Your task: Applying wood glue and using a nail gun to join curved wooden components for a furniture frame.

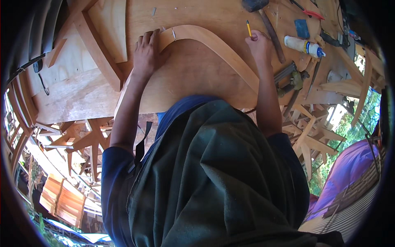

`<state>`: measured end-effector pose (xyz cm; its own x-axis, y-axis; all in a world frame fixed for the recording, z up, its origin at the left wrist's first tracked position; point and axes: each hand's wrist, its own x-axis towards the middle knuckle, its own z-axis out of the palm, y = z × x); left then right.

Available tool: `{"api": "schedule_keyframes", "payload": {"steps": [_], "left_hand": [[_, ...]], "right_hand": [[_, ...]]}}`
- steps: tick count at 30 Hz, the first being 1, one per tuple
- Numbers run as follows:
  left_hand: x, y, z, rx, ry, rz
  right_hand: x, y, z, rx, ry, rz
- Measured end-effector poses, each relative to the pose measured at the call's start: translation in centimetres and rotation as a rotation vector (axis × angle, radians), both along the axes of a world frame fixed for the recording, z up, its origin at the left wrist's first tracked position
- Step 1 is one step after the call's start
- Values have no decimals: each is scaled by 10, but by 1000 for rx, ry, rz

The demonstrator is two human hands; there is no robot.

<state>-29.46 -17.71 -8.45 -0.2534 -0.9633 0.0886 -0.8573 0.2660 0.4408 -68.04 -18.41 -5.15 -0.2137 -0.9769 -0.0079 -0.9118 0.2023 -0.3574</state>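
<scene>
A curved wooden piece lies on the plywood workbench, arching from beside my left forearm toward my right one. A small pale strip crosses it near the top of the bend. My left hand is laid over the left part of the arch, fingers bent across its outer edge. Beyond the arch on the right, my right hand pinches a yellow pencil, its tip pointing away from me. Beside that hand lies a mallet with a dark head and wooden handle.
To the right are a white glue bottle with a blue cap, a blue-grey block and a metal clamp-like tool. An angled wooden frame stands at left. Wooden pieces are heaped below the bench's right edge.
</scene>
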Motion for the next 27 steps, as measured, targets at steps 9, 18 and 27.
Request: {"api": "schedule_keyframes", "payload": {"steps": [9,18,27], "left_hand": [[-5,2,5,35,36,5],[20,5,5,113,24,-85],[0,-12,0,59,51,-124]], "right_hand": [[56,-187,-3,-67,69,423],[82,-44,24,156,-217,469],[86,7,-1,113,-102,521]]}}
